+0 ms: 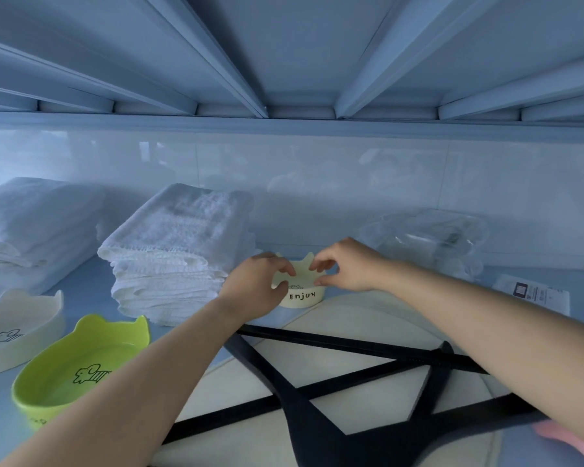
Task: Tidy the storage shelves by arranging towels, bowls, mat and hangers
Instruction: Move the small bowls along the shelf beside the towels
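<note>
A small cream bowl point(302, 295) with cat ears and the word "Enjoy" stands on the shelf beside a stack of folded white towels point(177, 251). My left hand point(255, 286) grips its left rim, fingers curled over the edge. My right hand point(346, 264) pinches its right rim near an ear. A green cat-ear bowl point(81, 365) and a larger cream bowl point(17, 328) sit at the front left. Black hangers point(317, 399) lie crossed on a pale mat point(368, 318) under my arms.
More folded white towels point(27, 227) lie at the far left. A clear plastic bag point(429, 241) sits at the back right, with a labelled packet point(533, 293) in front of it. Something pink point(560, 436) shows at the bottom right. The shelf above hangs low overhead.
</note>
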Demonstrator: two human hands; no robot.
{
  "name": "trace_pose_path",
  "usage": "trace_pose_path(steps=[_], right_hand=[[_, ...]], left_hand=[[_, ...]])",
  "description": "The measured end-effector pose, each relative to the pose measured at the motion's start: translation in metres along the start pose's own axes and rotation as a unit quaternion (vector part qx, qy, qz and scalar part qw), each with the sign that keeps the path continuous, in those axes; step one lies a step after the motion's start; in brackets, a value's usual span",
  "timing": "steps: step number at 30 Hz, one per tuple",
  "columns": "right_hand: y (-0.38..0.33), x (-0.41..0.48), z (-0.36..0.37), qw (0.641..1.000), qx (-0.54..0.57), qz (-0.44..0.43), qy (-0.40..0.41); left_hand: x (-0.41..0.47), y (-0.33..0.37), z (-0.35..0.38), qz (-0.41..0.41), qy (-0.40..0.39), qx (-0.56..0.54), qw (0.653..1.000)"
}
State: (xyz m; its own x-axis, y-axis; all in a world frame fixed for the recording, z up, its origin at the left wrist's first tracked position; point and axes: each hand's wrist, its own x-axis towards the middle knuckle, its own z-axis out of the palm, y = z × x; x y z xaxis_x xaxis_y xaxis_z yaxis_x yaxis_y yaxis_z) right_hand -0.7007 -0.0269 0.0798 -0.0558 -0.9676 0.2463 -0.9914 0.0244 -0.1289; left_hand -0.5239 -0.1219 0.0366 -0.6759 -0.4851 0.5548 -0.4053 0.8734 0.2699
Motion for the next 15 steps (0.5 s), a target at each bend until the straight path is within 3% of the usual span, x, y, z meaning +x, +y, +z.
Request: trace_pose_path(steps=[7,15], right_hand=[[-0.02,-0.042,0.003,0.997,0.047,-0.017,-0.063],[-0.028,-0.083,0.004,0.994,0.09,0.011,-0.065]], left_hand=[[-0.045,0.014,-0.014,-0.012,-0.064,-0.031,0.997],[-0.079,0.031,-0.016,-0.014,-0.101,-0.081,0.992]])
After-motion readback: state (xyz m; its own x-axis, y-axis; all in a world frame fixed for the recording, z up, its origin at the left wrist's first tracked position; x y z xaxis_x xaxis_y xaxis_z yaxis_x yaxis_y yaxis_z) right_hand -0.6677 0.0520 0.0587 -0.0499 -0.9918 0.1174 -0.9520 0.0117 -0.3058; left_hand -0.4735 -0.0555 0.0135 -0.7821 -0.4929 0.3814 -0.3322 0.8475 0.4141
